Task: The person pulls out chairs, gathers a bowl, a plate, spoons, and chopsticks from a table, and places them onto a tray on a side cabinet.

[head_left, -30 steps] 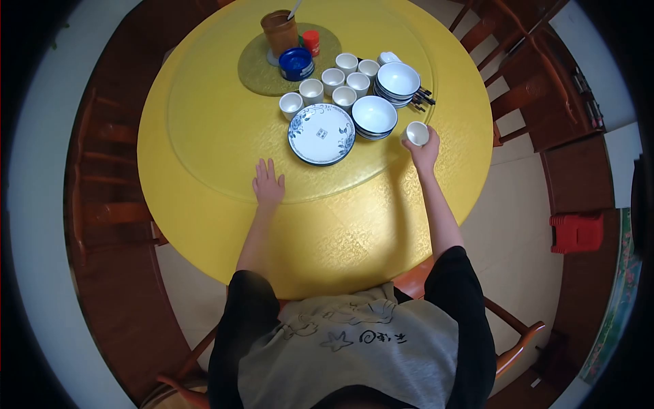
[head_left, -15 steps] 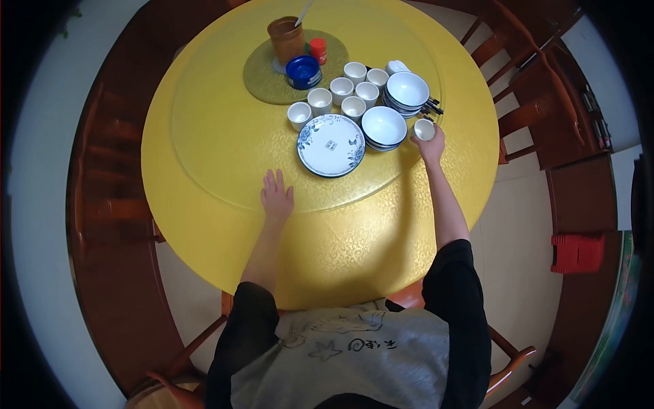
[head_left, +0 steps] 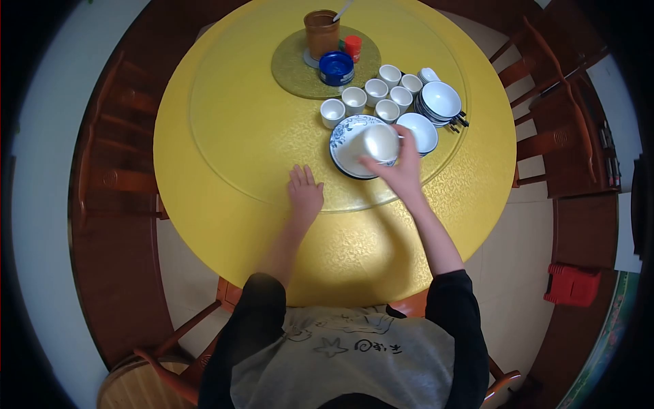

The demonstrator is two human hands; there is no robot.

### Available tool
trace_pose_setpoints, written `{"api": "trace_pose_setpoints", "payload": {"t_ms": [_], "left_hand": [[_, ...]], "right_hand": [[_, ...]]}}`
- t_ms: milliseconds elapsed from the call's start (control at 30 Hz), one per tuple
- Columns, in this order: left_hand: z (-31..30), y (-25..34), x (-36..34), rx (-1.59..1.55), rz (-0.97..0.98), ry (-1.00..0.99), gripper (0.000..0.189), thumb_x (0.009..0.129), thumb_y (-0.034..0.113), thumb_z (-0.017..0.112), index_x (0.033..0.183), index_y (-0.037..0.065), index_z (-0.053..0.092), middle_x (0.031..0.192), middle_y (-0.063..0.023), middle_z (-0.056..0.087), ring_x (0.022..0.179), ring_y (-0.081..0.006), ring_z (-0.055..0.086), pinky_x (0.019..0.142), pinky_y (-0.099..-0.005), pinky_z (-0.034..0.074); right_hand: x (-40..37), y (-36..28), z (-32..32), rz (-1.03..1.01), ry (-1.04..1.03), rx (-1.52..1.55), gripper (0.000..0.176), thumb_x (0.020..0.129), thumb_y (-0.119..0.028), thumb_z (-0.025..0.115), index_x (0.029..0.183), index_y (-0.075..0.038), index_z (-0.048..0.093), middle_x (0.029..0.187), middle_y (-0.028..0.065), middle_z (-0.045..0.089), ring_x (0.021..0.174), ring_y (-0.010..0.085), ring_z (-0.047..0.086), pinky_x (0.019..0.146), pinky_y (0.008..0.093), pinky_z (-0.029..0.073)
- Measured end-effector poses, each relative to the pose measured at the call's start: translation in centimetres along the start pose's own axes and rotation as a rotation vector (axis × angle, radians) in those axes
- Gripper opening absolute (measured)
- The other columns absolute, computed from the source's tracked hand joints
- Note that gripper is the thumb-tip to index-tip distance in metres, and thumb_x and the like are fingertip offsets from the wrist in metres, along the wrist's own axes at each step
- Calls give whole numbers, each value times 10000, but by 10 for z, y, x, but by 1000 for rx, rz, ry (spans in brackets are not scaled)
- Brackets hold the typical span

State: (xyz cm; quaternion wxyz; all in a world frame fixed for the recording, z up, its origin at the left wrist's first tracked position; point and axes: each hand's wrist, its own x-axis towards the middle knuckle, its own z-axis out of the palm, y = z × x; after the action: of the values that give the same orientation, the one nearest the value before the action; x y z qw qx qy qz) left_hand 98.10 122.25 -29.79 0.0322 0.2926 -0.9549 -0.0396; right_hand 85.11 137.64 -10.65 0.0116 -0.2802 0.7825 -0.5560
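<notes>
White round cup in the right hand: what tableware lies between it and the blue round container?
The head view shows part of the blue-patterned white round plate, then a standing white cup, between the held cup and the container.

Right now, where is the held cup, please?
In the head view, the white cup is right of centre in the right hand, overlapping the patterned plate, left of the nearer bowl.

Left hand (head_left: 306, 196) held palm-down, fingers (head_left: 301, 176) extended toward 12 o'clock, left forearm (head_left: 287, 240) angled to 1; right hand (head_left: 403, 170) curled in grip, right forearm (head_left: 436, 233) angled to 11.
</notes>
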Motion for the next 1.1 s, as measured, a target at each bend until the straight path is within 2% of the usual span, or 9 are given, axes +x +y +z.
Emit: {"api": "trace_pose_setpoints", "payload": {"t_ms": [33, 100, 167, 300, 433, 500, 600, 900, 1100], "left_hand": [[-1, -3, 0, -29, 21, -40, 628, 807, 360, 458, 1299, 39, 235, 1337, -233, 182, 1205, -378, 237, 935, -454, 232], [-3, -10, 0, -89, 60, -75, 631, 809, 357, 455, 1305, 46, 221, 1343, -228, 169, 1207, -380, 229, 941, -451, 220], [-4, -20, 3, -147, 100, -112, 635, 810, 354, 453, 1312, 53, 207, 1349, -223, 156, 1210, -381, 221, 948, -448, 208], [-11, -39, 8, -228, 224, -226, 648, 808, 343, 454, 1327, 80, 170, 1368, -199, 112, 1224, -367, 198, 964, -433, 186], [-20, -51, 13, -255, 272, -355, 661, 811, 320, 455, 1335, 89, 124, 1388, -159, 40, 1253, -338, 141, 1000, -425, 146], [-18, -56, 15, -256, 311, -288, 669, 803, 337, 466, 1334, 90, 142, 1382, -177, 66, 1224, -354, 200, 974, -421, 172], [-22, -58, 19, -274, 323, -373, 680, 798, 295, 485, 1336, 91, 123, 1389, -155, 35, 1253, -332, 140, 1002, -415, 146], [-27, -82, 49, -315, 564, -449, 708, 757, 328, 515, 1332, 111, 164, 1381, -198, 29, 1227, -380, 177, 970, -452, 145], [-1, -86, 55, -254, 732, -452, 740, 720, 332, 558, 1328, 127, 190, 1366, -240, 19, 1200, -417, 207, 957, -450, 162]], "right_hand": [[3, -4, 23, -23, -46, 29, 686, 524, -284, 752, 1053, 5, 423, 962, 149, 497, 922, 286, 494, 791, 347, 405], [9, -2, 67, -187, -62, -142, 654, 508, -305, 739, 1019, -3, 466, 945, 152, 520, 909, 309, 484, 800, 363, 386], [15, -3, 104, -180, -73, -226, 626, 490, -298, 731, 1003, -25, 497, 964, 135, 530, 894, 310, 468, 780, 380, 364], [26, 20, 159, -21, -50, -516, 625, 463, -278, 740, 1010, -75, 514, 963, 89, 534, 923, 257, 449, 758, 366, 330], [31, 32, 175, 80, 22, -786, 590, 469, -284, 743, 987, -94, 534, 993, 71, 508, 932, 240, 429, 764, 371, 308], [30, 37, 176, 89, 86, -845, 599, 464, -289, 747, 991, -98, 534, 992, 67, 490, 930, 237, 417, 762, 377, 297], [30, 45, 180, 93, 115, -844, 602, 462, -296, 750, 989, -95, 536, 984, 68, 479, 929, 235, 409, 757, 377, 291], [43, 41, 195, 84, 208, -910, 608, 474, -286, 737, 996, -57, 524, 976, 75, 479, 909, 234, 417, 759, 371, 294], [36, 58, 203, 188, 250, -933, 550, 498, -253, 715, 969, -56, 513, 947, 72, 478, 913, 227, 413, 761, 371, 298]]}}
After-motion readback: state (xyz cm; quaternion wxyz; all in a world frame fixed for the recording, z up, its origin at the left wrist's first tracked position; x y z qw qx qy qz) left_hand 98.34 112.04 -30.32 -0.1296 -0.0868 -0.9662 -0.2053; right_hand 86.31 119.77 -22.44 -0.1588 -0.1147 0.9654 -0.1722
